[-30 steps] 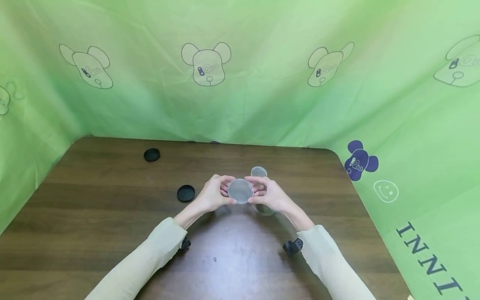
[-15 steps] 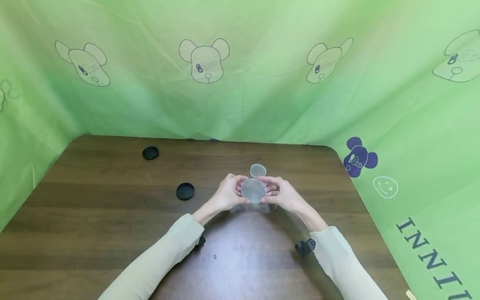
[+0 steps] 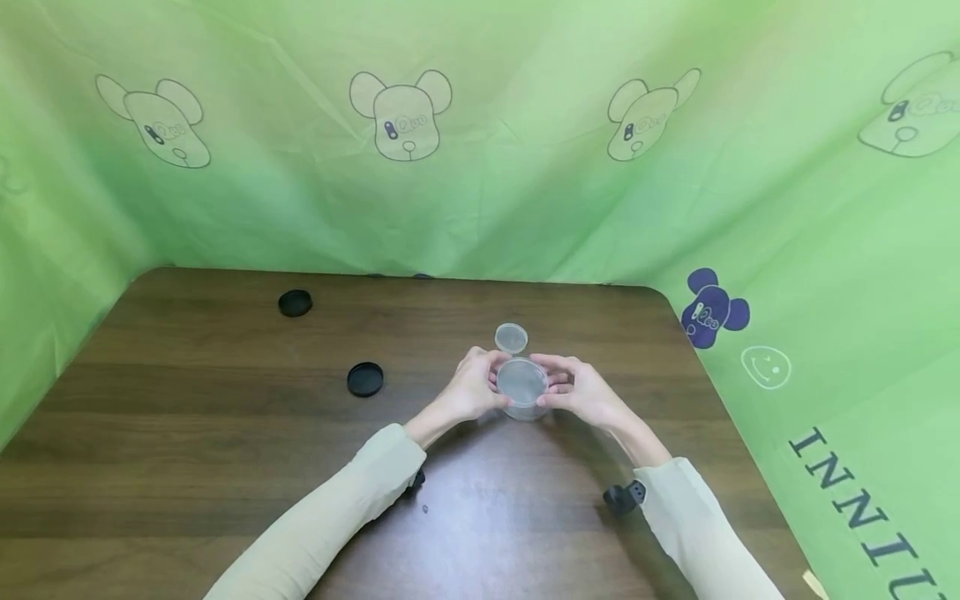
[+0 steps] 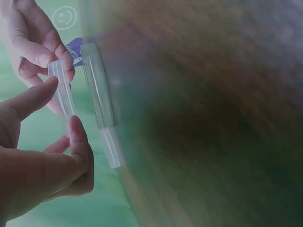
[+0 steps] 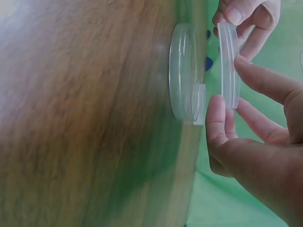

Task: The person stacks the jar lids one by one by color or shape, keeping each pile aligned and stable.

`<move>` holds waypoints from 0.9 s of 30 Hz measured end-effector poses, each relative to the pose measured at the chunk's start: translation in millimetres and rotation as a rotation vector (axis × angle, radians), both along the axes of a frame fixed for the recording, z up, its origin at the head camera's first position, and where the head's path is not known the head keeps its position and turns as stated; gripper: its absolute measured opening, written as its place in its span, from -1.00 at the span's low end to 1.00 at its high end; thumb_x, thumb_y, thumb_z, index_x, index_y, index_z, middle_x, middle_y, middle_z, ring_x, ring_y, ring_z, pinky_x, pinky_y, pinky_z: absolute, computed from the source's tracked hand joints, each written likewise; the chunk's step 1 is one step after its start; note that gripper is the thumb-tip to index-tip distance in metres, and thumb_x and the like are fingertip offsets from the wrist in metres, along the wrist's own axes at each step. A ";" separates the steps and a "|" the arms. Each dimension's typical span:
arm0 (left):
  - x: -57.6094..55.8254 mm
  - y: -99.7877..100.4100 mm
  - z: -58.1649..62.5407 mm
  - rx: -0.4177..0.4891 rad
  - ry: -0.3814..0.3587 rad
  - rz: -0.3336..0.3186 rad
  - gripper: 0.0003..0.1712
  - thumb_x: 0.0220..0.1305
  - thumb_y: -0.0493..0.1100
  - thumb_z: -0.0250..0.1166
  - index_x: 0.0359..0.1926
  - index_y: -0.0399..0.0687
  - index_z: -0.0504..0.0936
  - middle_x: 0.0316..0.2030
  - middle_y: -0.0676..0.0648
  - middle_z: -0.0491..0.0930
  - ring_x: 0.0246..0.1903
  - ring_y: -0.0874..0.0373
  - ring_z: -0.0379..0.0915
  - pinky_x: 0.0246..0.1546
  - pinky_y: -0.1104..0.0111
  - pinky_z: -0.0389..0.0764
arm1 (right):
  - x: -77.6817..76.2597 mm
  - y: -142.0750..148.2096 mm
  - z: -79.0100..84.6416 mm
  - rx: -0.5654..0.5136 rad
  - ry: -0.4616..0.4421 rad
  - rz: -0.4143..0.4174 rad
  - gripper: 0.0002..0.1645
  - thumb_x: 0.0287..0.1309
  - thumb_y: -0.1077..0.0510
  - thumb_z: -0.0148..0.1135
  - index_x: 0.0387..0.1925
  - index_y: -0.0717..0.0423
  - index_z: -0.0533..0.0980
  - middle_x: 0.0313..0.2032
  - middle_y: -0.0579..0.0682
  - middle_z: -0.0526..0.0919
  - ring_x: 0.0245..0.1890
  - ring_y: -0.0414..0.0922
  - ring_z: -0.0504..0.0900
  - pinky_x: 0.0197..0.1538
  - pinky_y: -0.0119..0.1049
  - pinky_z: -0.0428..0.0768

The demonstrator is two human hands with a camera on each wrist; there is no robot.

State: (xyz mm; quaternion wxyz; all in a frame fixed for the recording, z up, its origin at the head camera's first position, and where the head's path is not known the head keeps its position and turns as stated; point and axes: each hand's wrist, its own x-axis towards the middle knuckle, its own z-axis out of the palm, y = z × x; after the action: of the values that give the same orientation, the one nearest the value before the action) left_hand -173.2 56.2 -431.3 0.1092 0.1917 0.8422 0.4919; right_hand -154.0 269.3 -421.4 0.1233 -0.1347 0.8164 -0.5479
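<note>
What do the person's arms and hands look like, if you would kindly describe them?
The left hand and right hand are bare, without gloves. The left sleeve and right sleeve are plain and pale cream. Small dark devices show beneath both cuffs, the left one mostly hidden.

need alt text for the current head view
A person's left hand and right hand hold a clear round dish above another clear dish on a wooden table. A smaller clear disc lies farther back; two shallow black discs sit left.
</note>
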 end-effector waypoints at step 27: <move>-2.4 9.9 4.0 -0.155 -0.002 -0.015 -0.24 -0.17 -0.32 0.56 0.15 -0.29 0.51 -0.15 -0.15 0.39 -0.17 0.06 0.38 -0.11 0.33 0.45 | -1.5 1.7 -2.3 0.091 -0.037 0.000 -0.25 -0.08 0.51 0.32 0.21 0.55 0.31 -0.16 0.35 0.51 -0.24 0.05 0.52 -0.26 -0.50 0.54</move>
State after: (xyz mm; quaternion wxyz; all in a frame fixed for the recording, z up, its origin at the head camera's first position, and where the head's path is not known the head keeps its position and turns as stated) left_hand -175.6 66.1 -427.3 0.1282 0.1886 0.8762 0.4246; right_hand -155.6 271.0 -423.7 0.1445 -0.1185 0.8381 -0.5124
